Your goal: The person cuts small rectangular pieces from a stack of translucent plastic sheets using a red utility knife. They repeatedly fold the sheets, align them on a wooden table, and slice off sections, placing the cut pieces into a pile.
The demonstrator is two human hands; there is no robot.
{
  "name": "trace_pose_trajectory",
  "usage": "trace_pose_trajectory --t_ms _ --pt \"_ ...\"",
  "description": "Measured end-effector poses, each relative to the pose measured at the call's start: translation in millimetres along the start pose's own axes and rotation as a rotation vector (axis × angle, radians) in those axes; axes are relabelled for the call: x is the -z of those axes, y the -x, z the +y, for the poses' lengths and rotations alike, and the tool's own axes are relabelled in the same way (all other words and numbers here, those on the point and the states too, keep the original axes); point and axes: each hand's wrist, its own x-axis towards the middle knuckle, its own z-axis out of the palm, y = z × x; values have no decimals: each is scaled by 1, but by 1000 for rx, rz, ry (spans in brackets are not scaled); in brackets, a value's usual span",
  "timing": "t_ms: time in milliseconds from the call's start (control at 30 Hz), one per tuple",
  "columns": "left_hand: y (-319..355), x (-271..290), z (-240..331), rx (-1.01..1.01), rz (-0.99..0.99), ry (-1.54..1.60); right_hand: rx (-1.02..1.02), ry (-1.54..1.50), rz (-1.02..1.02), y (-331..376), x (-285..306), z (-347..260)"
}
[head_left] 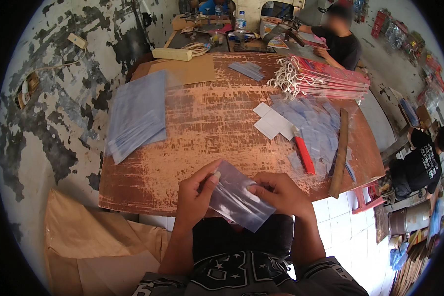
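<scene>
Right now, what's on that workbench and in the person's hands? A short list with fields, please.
Left hand: pinches the clear plastic sleeve at its upper left edge
Right hand: grips the same sleeve on its right side
Table: worn brown top
Left of table: stack of clear sheets
Right of table: red-handled knife, white cards, wooden stick
Far edge: red paper bags with white cord handles

Left hand (196,195) and right hand (280,193) raised side by side, fingers pinched, forearms bent upward.
</scene>
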Motion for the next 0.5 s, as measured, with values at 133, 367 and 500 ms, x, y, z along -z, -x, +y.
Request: trace_pose_trajectory --t_ms 133,367,500 --pt "1 -5 -21 19 218 142 -24 -263 126 -1 6 10" --pt "-6 -14 -15 39 432 370 -68 -627 300 5 -11 14" --pt "-8 -28 -13 -8 489 332 -50 -643 435 1 -42 16"
